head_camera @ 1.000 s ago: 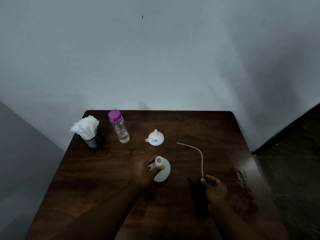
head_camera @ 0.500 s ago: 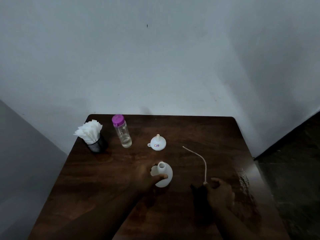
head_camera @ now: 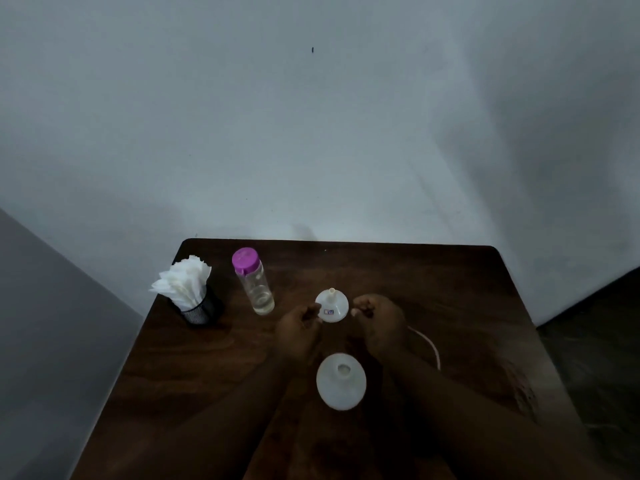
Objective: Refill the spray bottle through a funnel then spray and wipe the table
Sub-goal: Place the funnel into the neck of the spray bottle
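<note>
White plastic is what I reach for now: the funnel (head_camera: 331,305) sits upside down in the middle of the table (head_camera: 450,289), spout up. A moment ago my left hand (head_camera: 299,329) held the spray bottle (head_camera: 341,381) and my right hand (head_camera: 379,320) held the black spray head with its long tube (head_camera: 431,348). Now both hands have let go and moved to the far side of the bottle. That means the bottle is open and ready, I think, and the funnel comes next.

My left hand is just left of the funnel, with its fingers curled in. It looks very close to the rim, but I cannot tell if it touches. My right hand is just right of the funnel, fingers curled too, holding nothing that I can see.

The spray bottle stands alone, near me, with its hole showing on top. The tube lies on the table to the right, partly under my right arm. The water bottle (head_camera: 254,284) with the purple cap stands far left, next to the napkins (head_camera: 183,284) in a black mesh cup (head_camera: 201,311).
</note>
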The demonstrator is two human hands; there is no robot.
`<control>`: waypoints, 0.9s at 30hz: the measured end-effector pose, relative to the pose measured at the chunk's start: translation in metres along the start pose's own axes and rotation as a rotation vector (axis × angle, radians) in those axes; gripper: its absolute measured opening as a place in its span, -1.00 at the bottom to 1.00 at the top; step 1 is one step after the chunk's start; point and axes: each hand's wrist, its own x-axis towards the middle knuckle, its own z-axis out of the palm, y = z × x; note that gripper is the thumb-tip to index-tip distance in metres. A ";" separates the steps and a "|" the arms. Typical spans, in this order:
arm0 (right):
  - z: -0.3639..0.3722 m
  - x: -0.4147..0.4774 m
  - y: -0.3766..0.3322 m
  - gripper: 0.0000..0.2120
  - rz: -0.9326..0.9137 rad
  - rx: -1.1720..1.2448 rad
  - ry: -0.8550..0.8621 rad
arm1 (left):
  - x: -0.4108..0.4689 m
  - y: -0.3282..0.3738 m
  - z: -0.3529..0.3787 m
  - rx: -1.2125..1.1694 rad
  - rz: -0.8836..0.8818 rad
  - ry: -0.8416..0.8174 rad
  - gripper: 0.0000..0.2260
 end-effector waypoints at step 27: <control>0.003 0.045 -0.028 -0.80 -0.101 0.050 -0.078 | 0.011 -0.009 -0.010 0.329 0.271 0.165 -0.76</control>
